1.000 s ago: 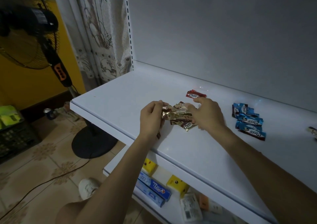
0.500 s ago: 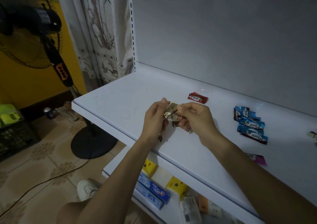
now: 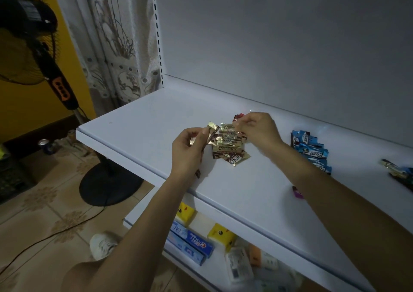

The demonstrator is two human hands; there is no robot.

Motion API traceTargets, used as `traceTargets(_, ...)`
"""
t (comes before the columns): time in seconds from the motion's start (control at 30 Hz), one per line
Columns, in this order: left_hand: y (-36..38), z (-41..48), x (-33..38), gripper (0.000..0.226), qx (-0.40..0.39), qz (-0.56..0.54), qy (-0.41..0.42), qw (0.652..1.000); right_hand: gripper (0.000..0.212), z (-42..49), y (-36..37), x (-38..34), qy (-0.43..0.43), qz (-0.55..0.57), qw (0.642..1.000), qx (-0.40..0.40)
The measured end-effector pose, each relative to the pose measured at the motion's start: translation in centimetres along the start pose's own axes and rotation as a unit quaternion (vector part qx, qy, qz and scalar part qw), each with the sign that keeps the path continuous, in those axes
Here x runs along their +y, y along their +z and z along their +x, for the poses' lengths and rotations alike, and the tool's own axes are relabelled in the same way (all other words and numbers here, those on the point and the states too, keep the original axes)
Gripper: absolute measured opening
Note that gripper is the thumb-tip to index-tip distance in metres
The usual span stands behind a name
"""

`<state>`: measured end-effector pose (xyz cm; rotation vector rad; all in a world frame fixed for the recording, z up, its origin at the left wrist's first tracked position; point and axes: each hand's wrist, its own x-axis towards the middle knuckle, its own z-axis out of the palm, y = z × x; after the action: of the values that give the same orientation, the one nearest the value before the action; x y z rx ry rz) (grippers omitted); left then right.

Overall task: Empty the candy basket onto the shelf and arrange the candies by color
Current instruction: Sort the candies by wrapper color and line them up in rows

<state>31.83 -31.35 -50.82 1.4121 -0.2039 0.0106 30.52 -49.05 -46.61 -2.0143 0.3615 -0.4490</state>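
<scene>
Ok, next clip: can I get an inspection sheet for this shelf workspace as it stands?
Surface: white shelf, with candies lying loose on it.
Job's things: gold candies piled between the hands; blue candies grouped to the right; red candy behind the gold pile; purple candy alone near the front; basket not in view.
Clutter: more candies at the right edge, partly cut off.
Hands: left hand grips gold wrappers; right hand has its fingers curled at the pile's far edge, hold unclear.
Cables: black cord across the floor tiles.
Surroundings: standing fan, curtain, can, toothpaste boxes on the lower shelf.
</scene>
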Motion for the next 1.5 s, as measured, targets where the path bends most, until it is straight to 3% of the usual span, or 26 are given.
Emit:
traceTargets(0.1,-0.1,0.1,0.0,0.028,0.013,0.002,-0.002,1.000,0.015,0.5,1.5,0.7,0.002,-0.146,0.988,-0.053)
traceTargets(0.17,-0.2,0.0,0.1,0.029,0.013,-0.004,-0.004,1.000,0.024,-0.1,1.8,0.4,-0.013,-0.199,0.980,-0.021)
traceTargets(0.23,-0.2,-0.1,0.0,0.025,0.007,-0.008,0.007,1.000,0.036,-1.1,1.8,-0.5,-0.047,-0.124,0.991,0.029)
traceTargets(0.27,-0.1,-0.1,0.0,0.021,-0.001,-0.011,0.016,1.000,0.039,-1.7,1.9,-1.1,-0.057,-0.052,0.997,0.016)
traceTargets(0.33,0.0,-0.2,0.0,0.014,-0.033,-0.021,0.029,0.999,0.030,-3.1,2.2,-2.5,-0.067,0.057,0.993,-0.074)
traceTargets(0.4,-0.1,-0.3,0.0,0.013,-0.059,-0.032,0.034,0.997,0.012,-3.7,2.5,-2.9,-0.073,0.083,0.985,-0.130)
traceTargets(0.6,-0.2,-0.2,0.4,0.006,-0.049,-0.024,0.029,0.998,0.005,-3.2,1.4,-2.6,-0.047,0.099,0.989,-0.096)
traceTargets(0.77,-0.2,0.0,-0.1,0.016,-0.015,-0.012,-0.004,1.000,0.013,0.0,1.1,-1.3,0.036,0.121,0.991,0.050)
traceTargets(0.83,-0.1,-0.1,-0.1,0.017,-0.009,-0.013,-0.007,1.000,0.010,1.3,1.5,-0.2,0.063,0.063,0.994,0.067)
traceTargets(1.03,-0.1,-0.3,0.5,0.019,0.009,-0.042,-0.031,0.999,0.007,1.7,2.0,1.5,0.028,-0.160,0.986,0.034)
traceTargets(1.1,-0.1,-0.3,0.6,0.019,0.002,-0.043,-0.032,0.999,0.022,0.7,1.5,0.6,-0.018,-0.129,0.990,0.062)
traceTargets(1.13,-0.1,-0.4,0.7,0.018,-0.005,-0.041,-0.030,0.999,0.032,-0.2,1.3,-0.1,-0.025,-0.078,0.996,0.041)
traceTargets(1.2,-0.1,-0.5,0.8,0.017,-0.024,-0.035,-0.020,0.999,0.038,-2.3,1.2,-1.8,-0.001,0.023,0.997,-0.078)
traceTargets(1.27,0.0,-0.6,0.9,0.017,-0.042,-0.028,-0.010,0.999,0.019,-3.9,1.2,-2.7,-0.010,0.029,0.984,-0.177)
traceTargets(1.33,-0.1,-0.7,0.9,0.021,-0.039,-0.028,-0.019,0.999,0.005,-4.1,0.6,-2.8,-0.031,0.031,0.988,-0.149)
traceTargets(1.43,-0.3,-0.5,0.9,0.024,-0.024,-0.030,-0.040,0.998,0.005,-3.2,-1.8,-1.9,-0.001,0.075,0.996,-0.045)
traceTargets(1.5,-0.3,-0.4,1.0,0.025,-0.027,-0.025,-0.041,0.998,0.006,-3.2,-2.6,-0.7,0.001,0.043,0.998,-0.054)
